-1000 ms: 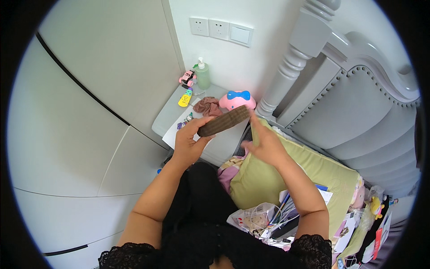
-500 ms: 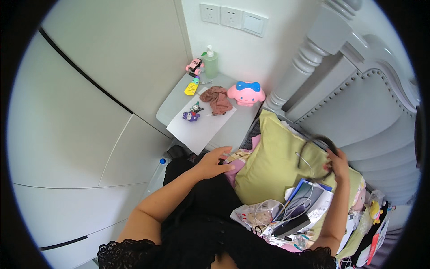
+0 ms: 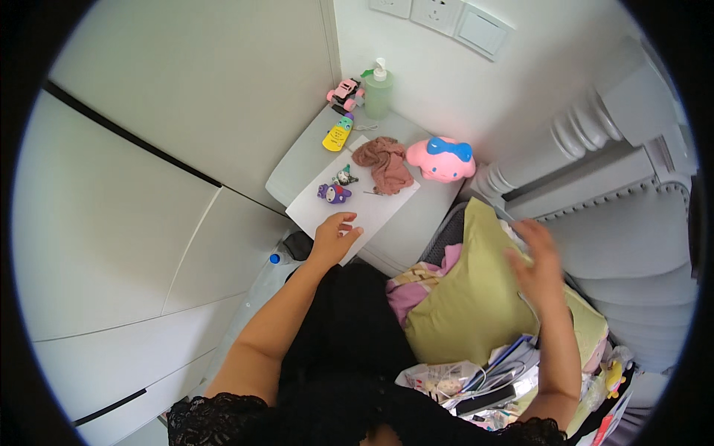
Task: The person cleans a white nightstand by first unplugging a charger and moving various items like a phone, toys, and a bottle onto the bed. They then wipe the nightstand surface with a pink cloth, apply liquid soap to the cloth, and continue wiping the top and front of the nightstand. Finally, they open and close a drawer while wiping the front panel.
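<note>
Fingers apart, the left hand [image 3: 336, 238] hangs empty by the white paper [image 3: 372, 212]; the blurred right hand [image 3: 541, 269], also spread, shows nothing held near the green pillow [image 3: 461, 312]. Purple toy [image 3: 335, 194] and brown cloth [image 3: 387, 167] lie untouched by the hands.

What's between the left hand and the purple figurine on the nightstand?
Just white paper, seen in the head view: nothing sits between the left hand and the purple figurine.
</note>
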Action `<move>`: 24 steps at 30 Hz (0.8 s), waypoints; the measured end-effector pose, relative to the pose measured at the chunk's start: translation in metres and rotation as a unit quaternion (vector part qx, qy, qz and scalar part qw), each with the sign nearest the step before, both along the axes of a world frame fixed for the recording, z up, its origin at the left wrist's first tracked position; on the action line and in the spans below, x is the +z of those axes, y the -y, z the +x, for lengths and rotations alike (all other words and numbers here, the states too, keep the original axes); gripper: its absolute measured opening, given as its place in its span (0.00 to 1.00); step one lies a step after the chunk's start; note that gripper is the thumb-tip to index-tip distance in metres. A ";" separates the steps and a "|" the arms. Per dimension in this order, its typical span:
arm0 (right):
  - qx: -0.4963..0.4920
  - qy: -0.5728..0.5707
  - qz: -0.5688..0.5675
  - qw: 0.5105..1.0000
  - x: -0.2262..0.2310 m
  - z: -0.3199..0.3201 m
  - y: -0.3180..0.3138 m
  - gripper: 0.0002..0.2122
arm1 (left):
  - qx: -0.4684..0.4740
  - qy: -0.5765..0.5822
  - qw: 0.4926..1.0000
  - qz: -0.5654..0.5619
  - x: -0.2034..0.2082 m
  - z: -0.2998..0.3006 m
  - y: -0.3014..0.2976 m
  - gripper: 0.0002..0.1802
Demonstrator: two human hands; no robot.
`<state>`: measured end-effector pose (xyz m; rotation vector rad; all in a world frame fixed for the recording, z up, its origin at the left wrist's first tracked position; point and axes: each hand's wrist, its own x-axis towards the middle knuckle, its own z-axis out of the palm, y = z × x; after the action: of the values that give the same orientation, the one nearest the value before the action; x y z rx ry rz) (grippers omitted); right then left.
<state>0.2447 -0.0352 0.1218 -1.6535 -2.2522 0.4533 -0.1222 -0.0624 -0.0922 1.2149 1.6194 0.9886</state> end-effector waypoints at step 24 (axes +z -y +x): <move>-0.164 -0.295 0.122 0.933 -0.155 -0.291 -0.277 0.34 | 0.093 -0.063 0.978 0.177 -0.008 -0.049 -0.150 0.24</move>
<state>-0.0466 0.2420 -0.0334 -1.4727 -1.4990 0.4806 -0.1715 0.0876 -0.0999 1.4020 1.7282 1.3878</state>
